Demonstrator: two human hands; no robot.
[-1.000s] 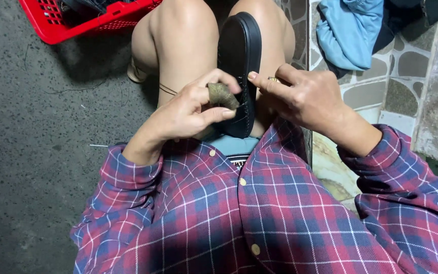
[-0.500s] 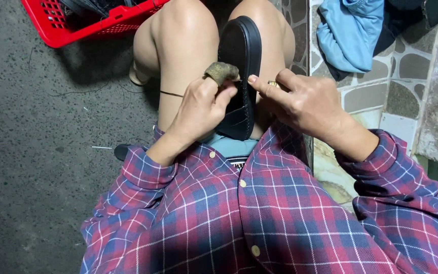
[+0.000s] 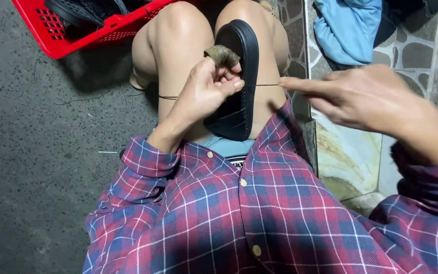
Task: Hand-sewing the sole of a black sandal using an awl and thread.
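A black sandal (image 3: 239, 76) rests sole-up between my bare knees. My left hand (image 3: 206, 91) presses against its edge, fingers closed on a small brownish lump (image 3: 222, 55), which looks like wax or a worn cloth pad. A thin dark thread (image 3: 267, 84) runs taut from the sandal's side to my right hand (image 3: 366, 101), which pinches its end and is drawn out to the right. More thread trails left across my thigh (image 3: 167, 97).
A red plastic basket (image 3: 84, 35) with dark footwear stands at the top left on the grey concrete floor. A blue cloth (image 3: 348, 28) lies on the stone-patterned tiles at the top right. My plaid shirt fills the lower frame.
My right hand has pulled away from the sandal to the right, drawing the thread taut. The left hand has slid up the sandal's edge with the brownish lump.
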